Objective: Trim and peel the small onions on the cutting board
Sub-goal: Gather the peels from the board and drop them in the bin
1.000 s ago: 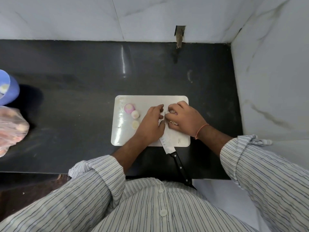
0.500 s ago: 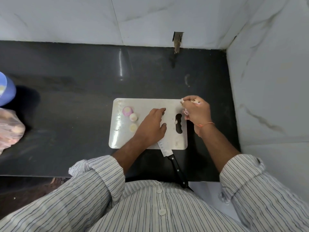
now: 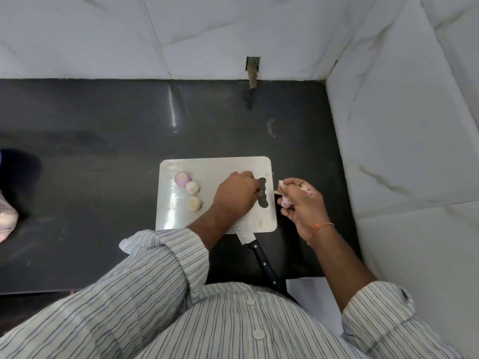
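A white cutting board (image 3: 215, 167) lies on the black counter. Three peeled small onions sit on its left part: a pinkish one (image 3: 182, 178), a pale one (image 3: 192, 187) and a yellowish one (image 3: 194, 203). My left hand (image 3: 237, 195) rests on the board's right part, fingers curled; whether it holds anything is hidden. Just off the board's right edge, my right hand (image 3: 300, 200) is closed around onion skins and trimmings (image 3: 285, 202). A black-handled knife (image 3: 256, 251) lies at the board's front edge, its blade partly under my left wrist.
The black counter (image 3: 103, 141) ends at a white marble wall on the right and at the back. A plastic bag (image 3: 6, 221) and a blue container's edge show at the far left. The knife handle overhangs the counter's front edge.
My right hand left the board with the skins, rose to its top right corner, then came down beside the right edge. My left hand stayed on the board.
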The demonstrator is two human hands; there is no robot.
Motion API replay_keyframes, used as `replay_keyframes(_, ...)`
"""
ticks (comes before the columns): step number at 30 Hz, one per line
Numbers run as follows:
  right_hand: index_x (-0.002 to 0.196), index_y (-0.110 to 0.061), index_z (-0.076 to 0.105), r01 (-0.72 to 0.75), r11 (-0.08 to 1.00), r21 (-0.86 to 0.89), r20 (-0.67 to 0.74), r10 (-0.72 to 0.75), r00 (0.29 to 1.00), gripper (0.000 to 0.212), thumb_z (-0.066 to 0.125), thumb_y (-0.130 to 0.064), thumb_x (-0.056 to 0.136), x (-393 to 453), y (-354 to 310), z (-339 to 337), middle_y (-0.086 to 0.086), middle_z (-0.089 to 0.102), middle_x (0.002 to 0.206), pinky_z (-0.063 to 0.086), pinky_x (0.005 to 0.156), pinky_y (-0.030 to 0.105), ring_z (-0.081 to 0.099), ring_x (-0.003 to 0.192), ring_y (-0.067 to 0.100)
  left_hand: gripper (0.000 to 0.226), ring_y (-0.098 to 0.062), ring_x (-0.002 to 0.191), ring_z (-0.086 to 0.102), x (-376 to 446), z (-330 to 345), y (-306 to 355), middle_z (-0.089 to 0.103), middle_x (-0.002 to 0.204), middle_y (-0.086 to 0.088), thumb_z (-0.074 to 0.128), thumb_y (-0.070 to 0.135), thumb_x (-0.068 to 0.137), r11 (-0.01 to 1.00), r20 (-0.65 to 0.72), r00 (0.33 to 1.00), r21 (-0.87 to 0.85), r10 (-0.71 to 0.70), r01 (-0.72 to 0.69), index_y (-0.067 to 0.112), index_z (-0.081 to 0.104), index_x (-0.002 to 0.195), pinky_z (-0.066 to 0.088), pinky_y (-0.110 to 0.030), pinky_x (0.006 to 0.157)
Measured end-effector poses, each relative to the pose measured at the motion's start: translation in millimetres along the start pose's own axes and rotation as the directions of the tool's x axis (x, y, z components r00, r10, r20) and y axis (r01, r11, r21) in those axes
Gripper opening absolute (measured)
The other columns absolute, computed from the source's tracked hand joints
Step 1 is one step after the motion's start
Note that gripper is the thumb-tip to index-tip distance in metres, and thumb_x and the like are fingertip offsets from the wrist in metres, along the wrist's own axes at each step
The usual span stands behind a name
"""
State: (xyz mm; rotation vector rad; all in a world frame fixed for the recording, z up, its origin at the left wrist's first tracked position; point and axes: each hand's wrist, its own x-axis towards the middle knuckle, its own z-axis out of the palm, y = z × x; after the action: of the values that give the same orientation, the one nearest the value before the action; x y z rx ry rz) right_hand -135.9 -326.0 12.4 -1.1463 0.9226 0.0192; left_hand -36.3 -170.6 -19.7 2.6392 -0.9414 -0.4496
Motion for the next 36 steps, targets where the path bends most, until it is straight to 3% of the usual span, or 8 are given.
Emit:
replay_keyframes(4, 0.089, -0.023, 0.072, -0.018, 0.999, 0.041, 0.011, 0.017, 1.000, 0.010, 0.073, -0.014, 0.093, -5, 6, 5, 0.007, 0.049, 0.067, 0.044, 0.056, 0.028, 0.046, 0.056, 0.014, 0.016, -0.026, 0.098, 0.060, -2, 4, 6, 0.064, 0.104, 0.004, 0.059, 0.031, 0.104, 0.997, -0.017, 0.998, -0.041, -0.062, 0.062, 0.029, 0.074, 0.107, 0.054, -0.038, 0.072)
replay_keyframes(7, 0.092, -0.022, 0.071, -0.013, 0.995, 0.104, 0.026, 0.010, 1.000, 0.010, 0.071, -0.012, 0.094, -7, 6, 10, 0.008, 0.046, 0.067, 0.043, 0.057, 0.029, 0.050, 0.054, 0.014, 0.009, -0.006, 0.092, 0.066, -11, 1, 10, 0.069, 0.090, 0.013, 0.064, 0.028, 0.100, 0.911, -0.028, 0.987, -0.388, -0.161, 0.137, 0.024, 0.072, 0.095, 0.050, -0.026, 0.077)
replay_keyframes(11, 0.097, -0.020, 0.068, -0.016, 0.987, 0.161, 0.078, 0.004, 0.997, 0.008, 0.069, -0.013, 0.096, -12, 7, 23, 0.008, 0.045, 0.067, 0.043, 0.055, 0.028, 0.049, 0.062, 0.017, 0.013, 0.001, 0.107, 0.073, -34, -14, 22, 0.081, 0.108, 0.016, 0.068, 0.017, 0.096, 0.245, 0.171, 0.903, -0.927, -0.395, 0.283, 0.009, 0.076, 0.091, 0.054, -0.026, 0.098)
replay_keyframes(14, 0.100, -0.018, 0.068, -0.010, 0.979, 0.201, 0.153, -0.021, 0.988, 0.008, 0.067, -0.010, 0.097, -23, 10, 44, 0.009, 0.048, 0.072, 0.043, 0.053, 0.028, 0.046, 0.061, 0.016, 0.014, -0.022, 0.115, 0.074, -52, -26, 27, 0.078, 0.127, -0.003, 0.056, 0.006, 0.101, -0.349, 0.302, 0.880, -0.922, -0.367, 0.171, 0.008, 0.065, 0.091, 0.057, -0.036, 0.105)
replay_keyframes(17, 0.099, -0.016, 0.068, -0.022, 0.971, 0.238, 0.219, -0.032, 0.975, 0.010, 0.065, -0.007, 0.098, -37, 12, 72, 0.008, 0.051, 0.072, 0.044, 0.054, 0.030, 0.044, 0.059, 0.015, 0.020, -0.021, 0.099, 0.076, -69, -37, 23, 0.077, 0.129, -0.009, 0.048, 0.000, 0.102, -0.602, 0.296, 0.866, -0.799, -0.403, -0.007, 0.017, 0.059, 0.098, 0.063, -0.030, 0.077)
replay_keyframes(27, 0.106, -0.009, 0.073, 0.001, 0.995, 0.096, 0.392, -0.039, 0.919, 0.013, 0.069, -0.016, 0.096, -94, 37, 169, 0.015, 0.057, 0.087, 0.051, 0.075, 0.035, 0.054, 0.074, 0.018, 0.040, -0.013, 0.078, 0.072, -142, -67, -32, 0.078, 0.128, -0.008, 0.038, 0.027, 0.109, -0.599, 0.245, 0.701, -0.735, -0.670, -0.317, 0.013, 0.072, 0.124, 0.049, -0.021, 0.053)
replay_keyframes(33, 0.111, -0.008, 0.073, 0.065, 0.998, -0.024, 0.482, -0.046, 0.875, 0.019, 0.074, -0.022, 0.097, -130, 70, 226, 0.007, 0.072, 0.089, 0.058, 0.081, 0.032, 0.067, 0.082, 0.015, 0.043, -0.026, 0.112, 0.074, -188, -73, -70, 0.078, 0.126, -0.010, 0.039, 0.033, 0.111, -0.503, 0.221, 0.549, -0.745, -0.806, -0.438, 0.011, 0.074, 0.122, 0.057, -0.049, 0.102)
replay_keyframes(36, 0.109, -0.008, 0.072, 0.106, 0.991, -0.087, 0.515, -0.046, 0.856, 0.014, 0.074, -0.015, 0.097, -147, 88, 253, 0.001, 0.076, 0.090, 0.058, 0.077, 0.028, 0.072, 0.082, 0.010, 0.042, -0.026, 0.109, 0.075, -208, -72, -86, 0.079, 0.122, -0.011, 0.039, 0.031, 0.112, -0.470, 0.255, 0.439, -0.726, -0.862, -0.501, 0.011, 0.074, 0.119, 0.060, -0.049, 0.097)
